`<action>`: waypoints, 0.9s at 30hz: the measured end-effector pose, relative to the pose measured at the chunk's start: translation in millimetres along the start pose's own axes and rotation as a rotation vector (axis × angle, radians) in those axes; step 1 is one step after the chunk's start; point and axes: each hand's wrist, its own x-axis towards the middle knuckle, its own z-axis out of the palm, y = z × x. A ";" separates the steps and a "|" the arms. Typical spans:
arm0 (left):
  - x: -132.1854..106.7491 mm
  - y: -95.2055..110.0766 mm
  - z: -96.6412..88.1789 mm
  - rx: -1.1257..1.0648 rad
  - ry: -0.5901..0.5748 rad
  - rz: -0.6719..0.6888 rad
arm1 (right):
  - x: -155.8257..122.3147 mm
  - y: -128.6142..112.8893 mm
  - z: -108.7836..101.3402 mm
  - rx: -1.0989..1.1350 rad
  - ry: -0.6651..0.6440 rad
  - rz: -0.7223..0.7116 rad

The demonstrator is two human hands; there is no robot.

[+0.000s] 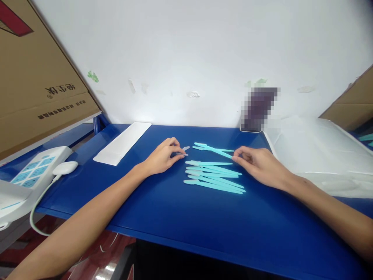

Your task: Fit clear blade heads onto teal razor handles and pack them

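Several turquoise eyebrow razors (215,181) lie in a loose, overlapping row on the blue table, their blade ends to the left. My right hand (256,161) pinches the handle end of another eyebrow razor (214,149), which crosses over one more lying behind it. To the left, my left hand (164,153) has thumb and forefinger closed on a small translucent piece (182,154), perhaps a blade cover. A second translucent piece (185,148) shows just behind those fingertips. The other fingers of both hands are curled.
A flat white packet (124,144) lies at the left. Beyond it stand a power strip (43,167) with a plugged-in white charger (65,168) and a large cardboard box (40,70). Clear plastic wrapping (314,151) covers the right side. A blurred phone-like object (258,111) leans against the wall.
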 end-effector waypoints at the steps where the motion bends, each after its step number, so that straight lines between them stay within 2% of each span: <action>1: 0.0 1.7 0.1 -0.089 0.058 -0.044 | -0.6 0.0 0.4 -0.004 0.022 -0.024; 4: 0.7 8.0 0.9 -0.458 0.219 -0.211 | -2.1 -1.1 1.9 -0.042 0.108 -0.127; 6: 1.4 11.9 2.2 -0.671 0.258 -0.286 | -2.9 -2.9 2.8 -0.070 0.118 -0.141; 8: 1.7 14.6 3.7 -0.783 0.262 -0.317 | -3.7 -4.9 3.2 -0.066 0.087 -0.110; 14: 0.9 16.8 6.1 -0.761 0.318 -0.299 | -4.1 -7.6 2.7 -0.040 0.084 -0.073; 19: -1.0 18.1 5.1 -0.758 0.295 -0.265 | -3.6 -7.8 2.2 -0.015 0.085 -0.062; 27: -2.1 22.0 4.4 -0.631 0.313 -0.259 | -5.3 -8.3 -0.7 0.034 0.081 -0.039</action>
